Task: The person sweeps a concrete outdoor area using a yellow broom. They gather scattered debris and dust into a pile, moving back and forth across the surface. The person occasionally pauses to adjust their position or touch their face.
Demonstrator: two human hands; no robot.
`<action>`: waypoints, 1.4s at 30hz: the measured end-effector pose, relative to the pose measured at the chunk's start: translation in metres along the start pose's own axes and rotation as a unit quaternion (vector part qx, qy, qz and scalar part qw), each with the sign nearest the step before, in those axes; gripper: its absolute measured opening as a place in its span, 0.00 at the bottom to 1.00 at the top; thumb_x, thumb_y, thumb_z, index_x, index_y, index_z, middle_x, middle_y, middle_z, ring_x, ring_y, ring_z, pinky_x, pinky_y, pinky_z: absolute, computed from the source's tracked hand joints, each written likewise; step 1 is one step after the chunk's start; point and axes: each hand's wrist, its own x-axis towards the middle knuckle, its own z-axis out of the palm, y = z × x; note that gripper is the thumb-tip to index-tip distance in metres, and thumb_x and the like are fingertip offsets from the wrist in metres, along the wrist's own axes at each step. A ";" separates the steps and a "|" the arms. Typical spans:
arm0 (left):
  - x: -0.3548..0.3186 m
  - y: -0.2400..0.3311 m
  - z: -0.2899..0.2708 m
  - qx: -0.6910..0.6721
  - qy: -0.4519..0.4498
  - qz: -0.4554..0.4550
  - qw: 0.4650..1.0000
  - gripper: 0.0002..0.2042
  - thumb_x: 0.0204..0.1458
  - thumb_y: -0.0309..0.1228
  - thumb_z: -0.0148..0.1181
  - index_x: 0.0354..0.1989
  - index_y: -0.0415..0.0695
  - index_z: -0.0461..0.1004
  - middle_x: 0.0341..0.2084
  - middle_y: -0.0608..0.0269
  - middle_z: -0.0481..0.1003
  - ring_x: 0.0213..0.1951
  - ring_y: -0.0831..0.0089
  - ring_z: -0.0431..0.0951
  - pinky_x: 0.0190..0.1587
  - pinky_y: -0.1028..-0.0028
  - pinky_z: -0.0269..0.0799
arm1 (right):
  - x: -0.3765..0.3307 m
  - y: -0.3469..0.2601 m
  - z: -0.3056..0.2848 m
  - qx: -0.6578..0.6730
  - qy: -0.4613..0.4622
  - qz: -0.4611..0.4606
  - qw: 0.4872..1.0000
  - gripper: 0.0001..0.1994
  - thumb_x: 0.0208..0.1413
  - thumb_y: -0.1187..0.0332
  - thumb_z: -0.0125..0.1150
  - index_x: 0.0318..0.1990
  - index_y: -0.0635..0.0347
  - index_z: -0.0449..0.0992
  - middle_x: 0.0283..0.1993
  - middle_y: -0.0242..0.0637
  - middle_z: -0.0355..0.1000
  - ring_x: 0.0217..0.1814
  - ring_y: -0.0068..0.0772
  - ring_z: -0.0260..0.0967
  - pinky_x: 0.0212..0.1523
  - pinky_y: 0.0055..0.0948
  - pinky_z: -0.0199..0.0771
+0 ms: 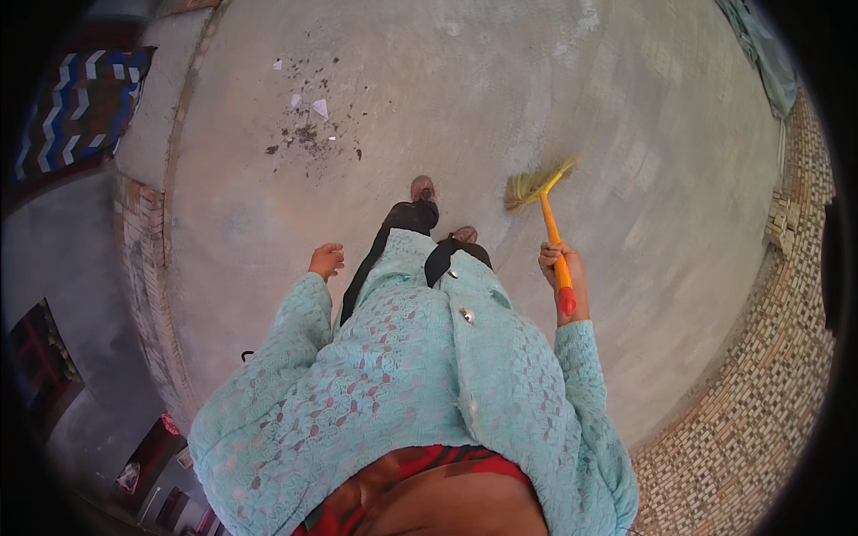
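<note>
My right hand (561,259) is wrapped round the orange handle of a broom (552,228), near the handle's red end cap. The broom slants forward from my fist. Its yellow-green bristles spread out ahead and to the right of my feet; whether they touch the floor I cannot tell. At my left side, my left hand (328,260) hangs free with its fingers curled in and nothing visible in them. Ahead on the left, a scatter of dark debris (307,136) lies on the floor, with a few white scraps (320,108) among it.
Grey concrete floor (429,98) stretches ahead of my shoes. A tiled wall (760,393) curves along the right, with a greyish-green cloth (764,67) at the far right. To the left run a low brick edge (147,259) and a zigzag-patterned curtain (80,103).
</note>
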 end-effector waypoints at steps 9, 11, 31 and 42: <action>0.061 0.082 0.032 -0.095 -0.029 0.042 0.994 0.14 0.40 0.27 0.47 0.39 0.43 0.68 0.25 0.63 0.70 0.22 0.75 0.69 0.16 0.79 0.60 | 0.046 -0.068 0.134 0.073 -0.128 -0.006 0.989 0.06 0.37 0.79 0.42 0.26 0.69 0.56 0.18 0.31 0.53 0.13 0.15 0.52 0.12 0.12 0.54; 0.067 0.101 0.028 -0.118 -0.009 0.051 0.992 0.13 0.40 0.26 0.47 0.37 0.43 0.68 0.24 0.62 0.70 0.21 0.75 0.69 0.15 0.79 0.60 | 0.040 -0.076 0.153 0.036 -0.125 -0.026 0.991 0.06 0.37 0.79 0.43 0.27 0.70 0.57 0.18 0.31 0.54 0.13 0.16 0.52 0.13 0.12 0.55; -0.018 0.229 0.056 -0.323 0.211 0.231 0.893 0.13 0.43 0.30 0.48 0.39 0.41 0.66 0.24 0.67 0.69 0.27 0.78 0.69 0.26 0.80 0.62 | 0.191 -0.208 0.259 -0.120 -0.067 0.163 0.977 0.04 0.42 0.76 0.43 0.24 0.69 0.58 0.14 0.30 0.55 0.12 0.18 0.55 0.15 0.13 0.60; -0.280 0.365 -0.090 -0.217 0.517 0.597 0.574 0.23 0.45 0.40 0.50 0.47 0.39 0.60 0.39 0.59 0.65 0.41 0.70 0.65 0.46 0.72 0.58 | 0.161 -0.168 0.331 -0.098 -0.221 0.176 0.954 0.04 0.42 0.77 0.43 0.26 0.65 0.57 0.17 0.27 0.56 0.14 0.13 0.55 0.16 0.12 0.58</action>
